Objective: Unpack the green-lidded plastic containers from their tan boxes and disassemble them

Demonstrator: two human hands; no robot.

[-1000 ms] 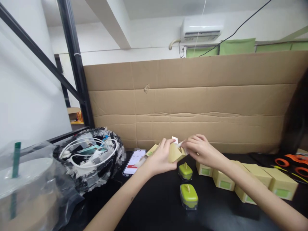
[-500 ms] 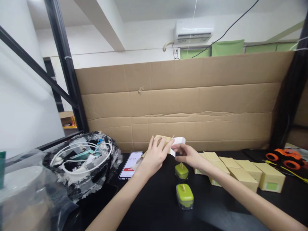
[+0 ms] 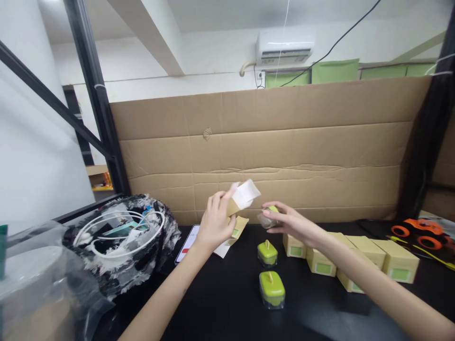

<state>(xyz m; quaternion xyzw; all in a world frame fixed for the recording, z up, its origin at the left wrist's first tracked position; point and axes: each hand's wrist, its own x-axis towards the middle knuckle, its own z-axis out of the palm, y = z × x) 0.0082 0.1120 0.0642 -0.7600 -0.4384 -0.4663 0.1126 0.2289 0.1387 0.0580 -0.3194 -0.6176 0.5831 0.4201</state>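
In the head view, the left hand [image 3: 215,222] grips a small tan carton [image 3: 239,204] above the black tabletop [image 3: 220,303], fingers wrapped round its lower part. The carton is tilted, its long axis running from lower left to upper right, and its open white end points up and to the right, toward the cardboard wall [image 3: 270,151]. A loose tan flap and a white slip hang below the hand, just over a phone [image 3: 185,244] that the wrist largely covers.

The right hand [image 3: 286,221] pinches a small clear container with a green lid [image 3: 268,217], held off the table just right of the carton's mouth, not touching it. The fingers hide most of it, so its tilt is hard to judge. Two more green-lidded containers [image 3: 267,252] stand on the table below the hands, one nearer the camera. A row of closed tan boxes [image 3: 369,263] lies to the right, partly hidden by the right forearm.

Half a second ago both hands met at the carton and the right pulled at its white flap; now the carton sits higher and more steeply tilted, and the right hand has drawn away with the container in its fingers.
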